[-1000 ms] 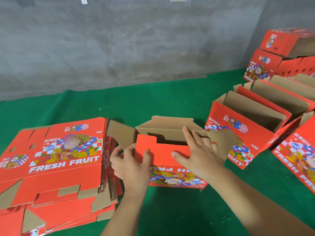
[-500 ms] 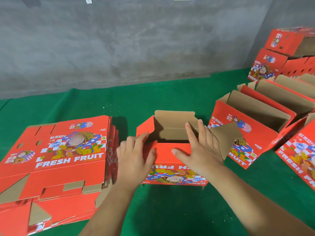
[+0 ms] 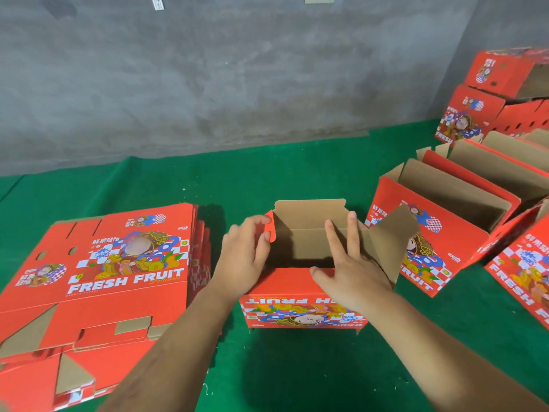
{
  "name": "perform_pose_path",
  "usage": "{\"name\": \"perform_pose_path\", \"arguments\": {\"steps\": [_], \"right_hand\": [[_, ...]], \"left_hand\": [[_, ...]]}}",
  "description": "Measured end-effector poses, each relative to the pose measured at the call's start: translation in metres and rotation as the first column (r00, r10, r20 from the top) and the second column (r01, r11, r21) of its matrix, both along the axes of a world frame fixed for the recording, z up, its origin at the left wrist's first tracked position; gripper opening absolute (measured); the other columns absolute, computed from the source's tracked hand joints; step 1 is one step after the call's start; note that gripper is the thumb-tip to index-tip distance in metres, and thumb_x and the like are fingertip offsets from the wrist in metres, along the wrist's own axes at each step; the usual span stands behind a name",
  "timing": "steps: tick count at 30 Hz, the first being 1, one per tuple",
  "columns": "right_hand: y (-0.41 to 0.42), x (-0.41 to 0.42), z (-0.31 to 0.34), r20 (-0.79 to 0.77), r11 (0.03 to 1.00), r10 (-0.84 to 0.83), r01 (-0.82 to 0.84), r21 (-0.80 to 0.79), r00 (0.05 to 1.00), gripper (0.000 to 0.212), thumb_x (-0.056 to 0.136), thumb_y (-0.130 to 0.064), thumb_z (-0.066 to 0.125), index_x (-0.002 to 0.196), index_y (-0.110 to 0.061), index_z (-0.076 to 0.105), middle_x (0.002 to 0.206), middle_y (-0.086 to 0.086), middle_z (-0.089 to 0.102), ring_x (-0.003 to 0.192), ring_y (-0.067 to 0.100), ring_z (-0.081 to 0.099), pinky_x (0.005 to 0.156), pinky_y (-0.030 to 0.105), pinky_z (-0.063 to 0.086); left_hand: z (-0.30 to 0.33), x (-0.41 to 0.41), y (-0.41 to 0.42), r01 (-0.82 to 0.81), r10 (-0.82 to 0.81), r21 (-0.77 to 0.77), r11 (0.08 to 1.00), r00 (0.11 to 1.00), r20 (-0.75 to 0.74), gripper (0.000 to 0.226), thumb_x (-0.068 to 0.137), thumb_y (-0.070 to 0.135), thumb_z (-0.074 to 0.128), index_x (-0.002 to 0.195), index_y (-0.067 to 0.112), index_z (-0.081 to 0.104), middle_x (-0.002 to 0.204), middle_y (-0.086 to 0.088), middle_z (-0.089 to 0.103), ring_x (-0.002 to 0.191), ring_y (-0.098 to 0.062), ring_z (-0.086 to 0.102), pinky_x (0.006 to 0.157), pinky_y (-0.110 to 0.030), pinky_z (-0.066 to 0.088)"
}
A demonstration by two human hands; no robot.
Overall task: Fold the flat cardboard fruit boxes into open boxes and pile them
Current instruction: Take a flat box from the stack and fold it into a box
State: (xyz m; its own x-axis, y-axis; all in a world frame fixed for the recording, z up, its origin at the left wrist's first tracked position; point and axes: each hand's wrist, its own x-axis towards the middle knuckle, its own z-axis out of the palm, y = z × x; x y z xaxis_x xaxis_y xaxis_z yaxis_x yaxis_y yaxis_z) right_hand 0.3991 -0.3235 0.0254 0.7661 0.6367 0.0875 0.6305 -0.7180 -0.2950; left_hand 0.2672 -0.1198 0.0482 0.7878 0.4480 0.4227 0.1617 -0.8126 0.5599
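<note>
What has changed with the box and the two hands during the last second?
The left side flap of the box being folded swung inward and now stands upright; the left hand followed it and grips its top edge. The right hand still rests flat over the near wall, fingers inside. The right flap stays splayed out; the flat stack is unmoved.

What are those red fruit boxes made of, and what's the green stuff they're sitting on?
The box being folded looks like cardboard: printed red with a slight sheen outside, plain matte brown inside, bending along creased flaps. The flat stack shows the same brown at its cut flaps, probably corrugated, though the edges are too small to be sure. The green surface looks like matte felt or thin carpet; which one is unclear.
</note>
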Motion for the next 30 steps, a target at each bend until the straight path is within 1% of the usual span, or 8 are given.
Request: {"name": "perform_pose_path", "arguments": {"steps": [5,8,11,14,18,24,28,30], "right_hand": [[0.005,-0.002,0.001,-0.119,0.998,-0.066,0.067,0.003,0.991,0.102,0.085,-0.065,0.051,0.148,-0.058,-0.029,0.152,-0.008,-0.054,0.117,0.038,0.062,0.092,0.044,0.054],[0.002,-0.006,0.011,0.149,0.963,-0.020,-0.021,0.267,0.989,0.084,0.087,-0.038,0.065,0.160,-0.032,0.023,0.171,0.007,-0.009,0.128,0.038,0.055,0.100,0.048,0.049],[-0.010,-0.003,0.019,0.344,0.841,-0.210,-0.010,0.540,0.915,0.070,0.079,-0.028,0.067,0.147,-0.021,0.050,0.155,0.017,0.037,0.136,0.039,0.045,0.103,0.053,0.040],[-0.028,0.004,0.011,-0.003,0.681,-0.451,0.346,0.645,0.893,0.095,0.082,-0.026,0.070,0.160,-0.028,0.015,0.161,0.013,0.027,0.145,0.039,0.032,0.113,0.058,0.031],[-0.048,0.004,-0.009,-0.214,0.714,-0.072,0.200,0.671,0.974,0.107,0.097,-0.008,0.057,0.152,-0.058,-0.020,0.162,0.003,0.039,0.116,0.036,0.065,0.087,0.040,0.052],[-0.053,-0.002,-0.028,0.064,0.905,-0.017,-0.012,0.425,0.998,0.040,0.100,-0.039,0.055,0.132,-0.022,0.069,0.148,-0.007,0.051,0.134,0.018,0.051,0.106,0.036,0.044],[-0.037,0.016,-0.003,-0.215,0.836,-0.104,0.202,0.510,0.971,0.059,0.096,-0.063,0.025,0.081,-0.018,0.059,0.095,0.001,0.049,0.093,0.024,0.050,0.080,0.037,0.038],[-0.029,0.030,0.001,-0.466,0.756,-0.129,0.391,0.525,0.875,0.055,0.086,-0.074,0.032,0.089,-0.022,0.051,0.106,0.002,0.041,0.096,0.018,0.040,0.085,0.034,0.030]], "left_hand": [[-0.017,-0.007,-0.001,0.126,-0.122,0.013,0.992,0.982,-0.142,0.057,0.097,0.030,0.060,0.149,0.039,0.038,0.164,-0.002,0.019,0.153,-0.019,0.010,0.123,-0.044,0.013],[-0.017,0.000,0.001,0.052,-0.023,0.101,0.993,0.960,-0.277,0.047,0.098,0.049,0.046,0.145,0.047,0.048,0.172,-0.009,-0.006,0.156,-0.027,-0.008,0.126,-0.047,0.000],[-0.016,0.007,0.005,-0.007,0.008,0.004,1.000,0.955,-0.298,0.042,0.104,0.045,0.045,0.146,0.042,0.051,0.164,-0.004,0.023,0.151,-0.030,0.019,0.124,-0.046,0.016],[-0.019,0.010,0.008,-0.009,-0.005,-0.057,0.998,0.968,-0.250,0.036,0.105,0.037,0.047,0.140,0.037,0.055,0.142,0.002,0.041,0.138,-0.029,0.032,0.120,-0.042,0.023],[-0.020,0.014,0.010,-0.046,0.048,0.015,0.999,0.963,-0.264,0.031,0.106,0.045,0.044,0.135,0.038,0.054,0.135,-0.001,0.043,0.126,-0.030,0.037,0.114,-0.042,0.027],[-0.015,0.020,0.007,-0.117,0.089,-0.112,0.987,0.968,-0.233,0.039,0.103,0.052,0.046,0.133,0.027,0.045,0.128,0.002,0.051,0.121,-0.027,0.043,0.106,-0.043,0.033],[-0.017,0.009,0.003,-0.097,0.062,-0.366,0.926,0.992,-0.107,0.051,0.095,0.071,0.018,0.116,0.045,0.057,0.112,0.016,0.059,0.119,-0.016,0.040,0.103,-0.038,0.022],[-0.020,0.007,0.002,-0.098,0.045,-0.311,0.945,0.983,-0.176,0.046,0.086,0.081,0.034,0.102,0.048,0.061,0.120,0.023,0.053,0.123,-0.013,0.038,0.099,-0.036,0.020]]}}
